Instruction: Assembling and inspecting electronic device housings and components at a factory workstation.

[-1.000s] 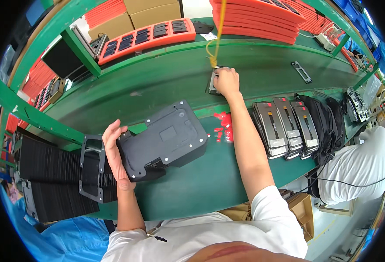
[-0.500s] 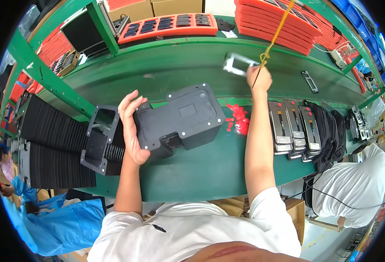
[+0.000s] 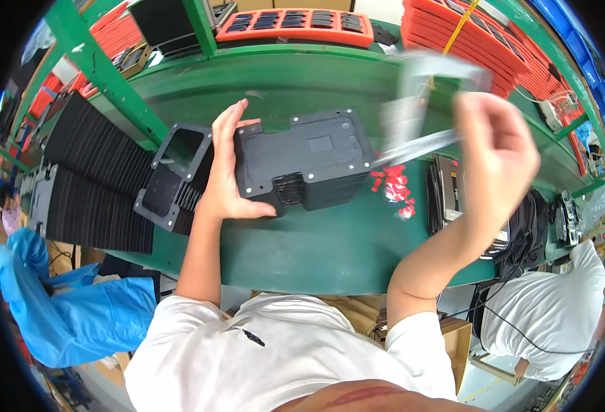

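Our right hand (image 3: 498, 152) has a pale frame (image 3: 420, 145) pinched at its right side, up in the air above the table (image 3: 302, 257); the fingers' exact hold is blurred. The frame's lower-left corner comes close to the right end of the black stack (image 3: 320, 143) — whether they touch, we cannot tell. Our left hand (image 3: 228, 180) is spread wide against the stack's left end, thumb low on the near side, fingers up behind.

We judge the frame light and fairly stiff, but its thin strips could bend, so an edge or corner suits us better than mid-strip. The stack looks heavier, its loose layers apt to slide; we'd steady it by both ends. Red bits (image 3: 395, 184) lie just right of it.
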Demonstrator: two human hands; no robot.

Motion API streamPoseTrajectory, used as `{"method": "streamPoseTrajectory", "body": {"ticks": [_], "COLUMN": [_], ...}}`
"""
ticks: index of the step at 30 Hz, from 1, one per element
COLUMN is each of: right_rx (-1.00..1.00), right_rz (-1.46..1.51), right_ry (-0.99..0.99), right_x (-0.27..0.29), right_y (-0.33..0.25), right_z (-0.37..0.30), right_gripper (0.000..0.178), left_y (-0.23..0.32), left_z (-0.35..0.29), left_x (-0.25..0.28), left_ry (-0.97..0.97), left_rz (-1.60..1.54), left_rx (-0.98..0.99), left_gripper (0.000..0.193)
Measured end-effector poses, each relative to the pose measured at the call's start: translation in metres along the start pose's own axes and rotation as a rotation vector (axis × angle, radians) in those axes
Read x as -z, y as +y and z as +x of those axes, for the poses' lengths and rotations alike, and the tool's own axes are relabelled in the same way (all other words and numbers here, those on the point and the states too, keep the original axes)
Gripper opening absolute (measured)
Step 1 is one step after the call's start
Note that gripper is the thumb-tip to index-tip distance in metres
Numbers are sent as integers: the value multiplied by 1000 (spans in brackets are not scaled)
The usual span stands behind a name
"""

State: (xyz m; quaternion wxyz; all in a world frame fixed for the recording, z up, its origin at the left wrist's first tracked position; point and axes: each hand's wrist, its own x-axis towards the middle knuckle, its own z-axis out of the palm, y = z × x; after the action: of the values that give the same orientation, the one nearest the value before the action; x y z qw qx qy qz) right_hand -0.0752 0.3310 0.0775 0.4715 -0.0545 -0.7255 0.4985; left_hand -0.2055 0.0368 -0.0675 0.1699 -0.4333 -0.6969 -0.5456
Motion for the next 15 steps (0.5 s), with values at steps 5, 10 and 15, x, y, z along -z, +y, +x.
{"method": "streamPoseTrajectory", "body": {"ticks": [5, 10, 15], "right_rx": [194, 186, 310], "right_rz": [-728, -804, -687], "right_ry": [-440, -599, -676], "right_x": [-78, -87, -87], "right_y": [31, 22, 17], "right_z": [-31, -52, -61], "right_gripper": [20, 22, 24], "left_y": [-1, 1, -5], "left_z": [0, -4, 0], "left_x": [-1, 6, 1], "left_ry": [22, -11, -21], "left_rz": [-22, 25, 32], "left_rx": [-6, 15, -50], "left_gripper": [150, 147, 132]}}
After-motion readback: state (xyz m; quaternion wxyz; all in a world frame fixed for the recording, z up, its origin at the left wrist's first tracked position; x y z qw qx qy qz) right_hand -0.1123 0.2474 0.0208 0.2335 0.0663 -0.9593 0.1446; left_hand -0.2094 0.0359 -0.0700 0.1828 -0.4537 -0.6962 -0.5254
